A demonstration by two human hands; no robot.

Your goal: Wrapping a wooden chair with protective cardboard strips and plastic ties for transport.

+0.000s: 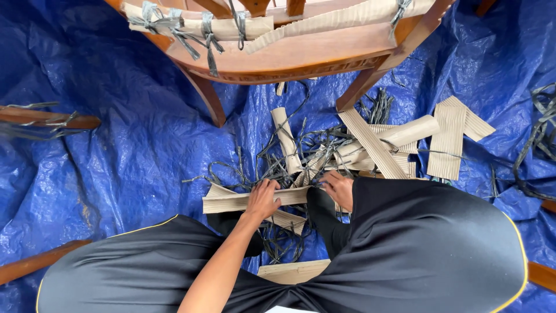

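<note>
**Hands in a heap of cardboard strips and grey strapping on blue tarp**

Person seated or crouched, seen from above, dark trousers with a thin yellow edge filling the lower frame. Floor covered by a crinkled blue tarp (133,150).

Left hand (262,199): palm down, fingers spread and curled over a flat strip of corrugated cardboard (231,202) lying crosswise just in front of the knees. It presses or grips the strip's upper edge; cannot tell whether the fingers close fully round it.

Right hand (339,189): partly hidden by the right trouser leg. Fingers bent, resting at the right end of the same strip, among the strapping. Whether it actually grasps anything cannot be told.

Strip sits at the near edge of the pile, touching a tangle of grey plastic strapping (289,159) that spreads beneath and beyond it.

Around it:
- Rolled cardboard tube (286,139), tilted, just beyond the hands.
- More cardboard pieces (449,139), flat and rolled, heaped to the right.
- Wooden chair (301,55) at top of frame, legs standing on the tarp, its frame wrapped in cardboard tied on with grey strapping.
- Another wooden piece (46,119) at left edge, strapping tied on it.
- Loose strapping (536,139) at far right.
</note>
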